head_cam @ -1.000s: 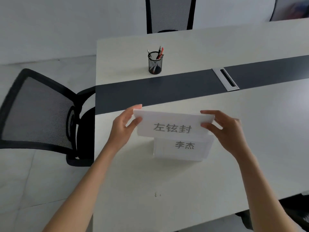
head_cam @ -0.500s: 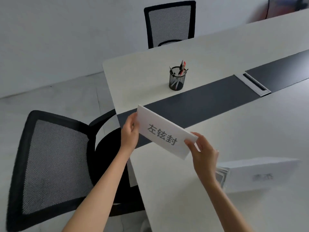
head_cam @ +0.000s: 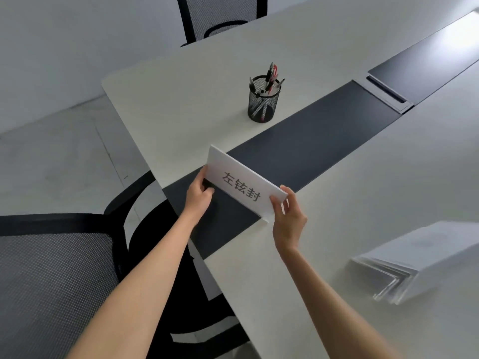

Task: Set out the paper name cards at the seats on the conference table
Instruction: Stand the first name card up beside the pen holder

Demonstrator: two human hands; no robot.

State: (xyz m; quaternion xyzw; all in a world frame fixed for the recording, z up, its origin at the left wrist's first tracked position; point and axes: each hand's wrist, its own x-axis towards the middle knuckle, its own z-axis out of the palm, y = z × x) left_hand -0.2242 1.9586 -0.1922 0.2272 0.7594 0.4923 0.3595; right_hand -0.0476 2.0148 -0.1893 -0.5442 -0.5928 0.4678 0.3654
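Name card point(head_cam: 245, 185) — white folded paper with three dark printed characters — is held at both ends over the near end of the dark strip point(head_cam: 305, 143) that runs along the middle of the tabletop point(head_cam: 337, 208). Left hand point(head_cam: 198, 194) has its grip clamped on the card's left end, thumb on the printed face and fingers behind. Right hand point(head_cam: 287, 218) has its grip clamped on the card's right end, thumb on the face and fingers curled past the edge. Card tilts, its left end farther from the camera than its right; whether its lower edge touches the strip I cannot tell.

Nearest the camera, left of the card and below the tabletop's edge, stands a black mesh chair point(head_cam: 51, 275); both bare forearms reach over it. Right of the card and nearer than it, a stack of white cards point(head_cam: 425, 265) lies on the tabletop, blurred, its print unreadable.

Beyond the card, just past the strip, stands a black mesh pen cup point(head_cam: 263, 104) with several pens — one red. Farther right of the card, set into the strip, is a grey cable hatch point(head_cam: 386, 95). Farthest off, past the tabletop's far edge, is a second mesh chair point(head_cam: 220, 16), its back cut by the frame.
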